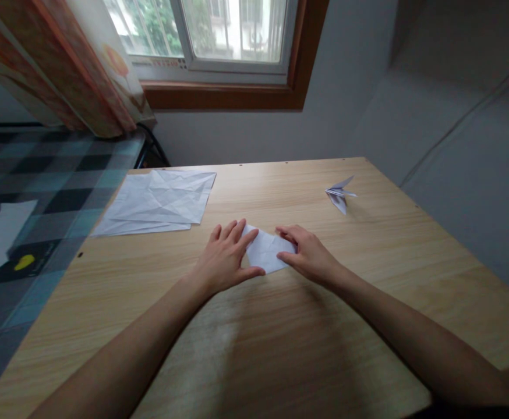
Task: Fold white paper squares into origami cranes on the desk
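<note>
A small folded sheet of white paper lies on the wooden table between my hands. My left hand rests at its left side, fingers spread, with the index finger and thumb touching its edges. At the right end, my right hand has the paper's edge between its thumb and curled fingers. That part of the paper is covered by the fingers. Farther back on the right stands a folded paper figure with pointed wings, apart from both hands.
Several white sheets, the top one creased, lie at the table's back left. The wooden table meets a wall beneath a window. To the left is a bed with a checked cover, carrying more white paper.
</note>
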{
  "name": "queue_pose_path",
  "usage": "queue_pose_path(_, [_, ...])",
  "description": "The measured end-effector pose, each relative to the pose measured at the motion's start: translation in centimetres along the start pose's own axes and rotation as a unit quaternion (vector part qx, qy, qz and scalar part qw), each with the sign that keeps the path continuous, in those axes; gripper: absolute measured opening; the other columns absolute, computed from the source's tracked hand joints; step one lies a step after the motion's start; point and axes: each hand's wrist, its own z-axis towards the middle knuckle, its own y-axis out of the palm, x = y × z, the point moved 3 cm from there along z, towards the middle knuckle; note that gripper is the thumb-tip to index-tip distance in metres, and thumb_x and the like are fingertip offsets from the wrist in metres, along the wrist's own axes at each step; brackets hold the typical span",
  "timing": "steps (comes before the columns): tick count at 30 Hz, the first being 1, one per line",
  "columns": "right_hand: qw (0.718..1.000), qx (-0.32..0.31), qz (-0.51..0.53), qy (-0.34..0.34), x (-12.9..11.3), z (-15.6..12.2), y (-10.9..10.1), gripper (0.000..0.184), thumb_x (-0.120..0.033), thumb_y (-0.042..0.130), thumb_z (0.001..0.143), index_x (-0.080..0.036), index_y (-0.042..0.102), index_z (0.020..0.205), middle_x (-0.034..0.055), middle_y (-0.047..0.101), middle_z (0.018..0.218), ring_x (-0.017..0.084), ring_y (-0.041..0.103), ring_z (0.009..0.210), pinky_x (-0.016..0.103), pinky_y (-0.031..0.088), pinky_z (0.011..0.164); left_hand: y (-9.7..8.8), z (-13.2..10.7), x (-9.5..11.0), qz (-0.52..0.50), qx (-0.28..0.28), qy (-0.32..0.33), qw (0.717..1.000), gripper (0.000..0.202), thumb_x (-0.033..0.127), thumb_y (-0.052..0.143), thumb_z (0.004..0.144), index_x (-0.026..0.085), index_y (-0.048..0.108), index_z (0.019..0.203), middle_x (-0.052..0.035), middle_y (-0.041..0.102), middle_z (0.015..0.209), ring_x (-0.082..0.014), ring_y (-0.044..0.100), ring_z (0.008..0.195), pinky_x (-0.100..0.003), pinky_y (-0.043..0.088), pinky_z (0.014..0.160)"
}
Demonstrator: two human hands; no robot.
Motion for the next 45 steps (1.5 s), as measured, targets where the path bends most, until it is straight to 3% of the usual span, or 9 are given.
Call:
queue_pose_path(11, [0.989, 0.023, 0.11, 0.093, 0.6, 0.1, -0.3, 0.04, -0.018, 0.065, 0.074, -0.014, 0.07, 0.114, -0.0016, 0.062, 0.073, 0.013, 0.053, 0.065, 0.026, 0.043, 0.063, -0.2, 0.1, 0.0, -0.014, 0.042, -0.021, 0.999, 0.093, 0.071, 0.06, 0.081, 0.014, 0.037, 0.15, -0.0232, 0.041, 0.154, -0.0413, 0.033, 0.145, -0.061, 0.026, 0.115])
queue_pose_path(16, [0.959, 0.096, 0.25, 0.096, 1.1, 0.1, 0.2, 0.033, -0.027, 0.071, 0.073, -0.018, 0.07, 0.104, -0.0048, 0.053, 0.069, 0.011, 0.047, 0.06, 0.024, 0.038, 0.056, -0.2, 0.1, -0.3, -0.157, 0.094, -0.033, 0.982, 0.086, 0.056, 0.068, 0.081, 0.015, 0.036, 0.15, -0.0209, 0.052, 0.146, -0.0368, 0.046, 0.137, -0.056, 0.035, 0.112])
queue_pose_path(19, [0.935, 0.133, 0.316, 0.092, 1.1, 0.0, 0.6, 0.034, -0.028, 0.075, 0.07, -0.02, 0.067, 0.102, -0.0056, 0.053, 0.071, 0.009, 0.047, 0.06, 0.023, 0.039, 0.058, 0.2, 0.3, -0.3, -0.343, 0.124, -0.063, 0.929, 0.084, 0.043, 0.07, 0.081, 0.017, 0.033, 0.151, -0.018, 0.061, 0.136, -0.0296, 0.06, 0.122, -0.049, 0.045, 0.104])
queue_pose_path(25, [0.917, 0.136, 0.363, 0.09, 0.5, -0.2, 1.0, 0.033, -0.028, 0.078, 0.069, -0.022, 0.062, 0.097, -0.006, 0.053, 0.071, 0.009, 0.048, 0.06, 0.022, 0.04, 0.057, 0.6, 1.0, -0.1, -0.622, 0.137, -0.145, 0.757, 0.072, 0.031, 0.075, 0.074, 0.013, 0.048, 0.139, -0.0076, 0.073, 0.1, -0.0199, 0.071, 0.09, -0.036, 0.055, 0.083])
queue_pose_path(31, [0.907, 0.174, 0.373, 0.092, 1.0, 0.0, 1.1, 0.052, -0.032, 0.082, 0.063, -0.025, 0.056, 0.107, -0.0045, 0.055, 0.085, 0.009, 0.052, 0.065, 0.022, 0.047, 0.061, 0.4, 1.0, 0.4, -0.696, 0.116, -0.188, 0.683, 0.051, 0.029, 0.083, 0.065, 0.015, 0.065, 0.11, -0.0017, 0.074, 0.082, -0.0159, 0.07, 0.073, -0.03, 0.056, 0.073])
queue_pose_path(34, [0.894, 0.119, 0.415, 0.119, 1.2, 0.0, 1.4, 0.055, -0.038, 0.083, 0.064, -0.024, 0.057, 0.111, -0.0011, 0.063, 0.093, 0.011, 0.059, 0.069, 0.026, 0.051, 0.066, 0.4, 0.9, 0.5, -0.712, 0.113, -0.181, 0.669, 0.047, 0.031, 0.083, 0.065, 0.015, 0.065, 0.105, -0.0018, 0.075, 0.081, -0.0153, 0.069, 0.071, -0.029, 0.055, 0.07])
queue_pose_path(37, [0.879, 0.037, 0.452, 0.143, 0.9, -0.2, 1.8, 0.036, -0.043, 0.08, 0.069, -0.02, 0.066, 0.094, 0.0003, 0.068, 0.08, 0.014, 0.062, 0.068, 0.028, 0.051, 0.065, 0.2, 0.9, 0.7, -0.713, 0.11, -0.177, 0.669, 0.044, 0.034, 0.083, 0.066, 0.016, 0.066, 0.102, -0.0018, 0.075, 0.078, -0.0153, 0.068, 0.068, -0.028, 0.054, 0.067])
queue_pose_path(41, [0.884, 0.041, 0.437, 0.159, 0.9, -0.4, 1.7, 0.033, -0.044, 0.082, 0.067, -0.018, 0.063, 0.066, -0.0032, 0.06, 0.057, 0.009, 0.05, 0.049, 0.022, 0.038, 0.047, -0.2, 0.9, 0.8, -0.698, 0.123, -0.193, 0.679, 0.041, 0.034, 0.082, 0.066, 0.015, 0.066, 0.098, -0.0006, 0.073, 0.071, -0.014, 0.066, 0.061, -0.026, 0.051, 0.062])
queue_pose_path(45, [0.897, 0.038, 0.417, 0.144, 0.8, -0.3, 1.4, 0.034, -0.044, 0.079, 0.07, -0.017, 0.061, 0.061, -0.0042, 0.056, 0.052, 0.008, 0.047, 0.045, 0.021, 0.035, 0.045, -0.5, 1.0, 0.5, -0.678, 0.143, -0.214, 0.689, 0.039, 0.037, 0.083, 0.065, 0.015, 0.064, 0.091, 0.0002, 0.071, 0.064, -0.0131, 0.063, 0.056, -0.024, 0.049, 0.058])
